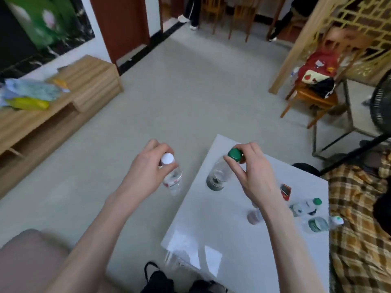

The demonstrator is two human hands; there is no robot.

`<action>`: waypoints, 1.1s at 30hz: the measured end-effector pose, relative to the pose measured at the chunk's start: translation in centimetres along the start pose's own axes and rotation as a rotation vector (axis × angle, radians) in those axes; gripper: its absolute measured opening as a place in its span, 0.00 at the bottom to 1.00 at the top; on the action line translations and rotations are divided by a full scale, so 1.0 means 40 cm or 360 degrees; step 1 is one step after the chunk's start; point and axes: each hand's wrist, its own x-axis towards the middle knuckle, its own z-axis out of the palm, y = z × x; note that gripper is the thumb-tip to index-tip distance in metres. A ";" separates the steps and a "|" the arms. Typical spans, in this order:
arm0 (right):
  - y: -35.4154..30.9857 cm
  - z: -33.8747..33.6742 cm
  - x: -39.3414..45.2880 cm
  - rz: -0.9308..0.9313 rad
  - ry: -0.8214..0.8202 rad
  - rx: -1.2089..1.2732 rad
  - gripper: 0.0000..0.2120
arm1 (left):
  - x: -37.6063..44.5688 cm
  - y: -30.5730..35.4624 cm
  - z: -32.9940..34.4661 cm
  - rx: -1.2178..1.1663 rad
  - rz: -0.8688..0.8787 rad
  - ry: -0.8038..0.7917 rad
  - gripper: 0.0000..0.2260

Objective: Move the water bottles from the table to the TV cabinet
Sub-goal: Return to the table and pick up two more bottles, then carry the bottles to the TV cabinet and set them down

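Floor of pale grey tile (169, 98) fills the room. Left of the glossy white worktop (243, 240) stands the long wooden TV cabinet (88, 85). Over the floor beside the worktop, the left hand (148, 172) closes round a clear white-capped water bottle (172, 176). Above the worktop, the right hand (254, 172) pinches a clear green-capped water bottle (219, 174). Two small clear bottles (306, 207) lie near the worktop's right edge.

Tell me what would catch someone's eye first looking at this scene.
Two bare hands at centre each hold a bottle by its neck: the left hand a white-capped bottle over the floor, the right hand a green-capped bottle above the white table. Two more bottles lie at the table's right edge.
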 end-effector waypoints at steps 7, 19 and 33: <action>-0.265 0.224 0.175 -0.0373 -0.0118 0.0123 0.13 | -0.082 -0.249 -0.276 0.0083 -0.0328 0.0314 0.07; -0.679 0.563 0.390 -0.0851 -0.0439 0.0284 0.12 | -0.217 -0.548 -0.590 0.0199 -0.0712 0.0777 0.06; -1.108 0.942 0.692 -0.1268 -0.0739 0.0387 0.14 | -0.158 -0.874 -0.853 0.0245 -0.1070 0.1157 0.08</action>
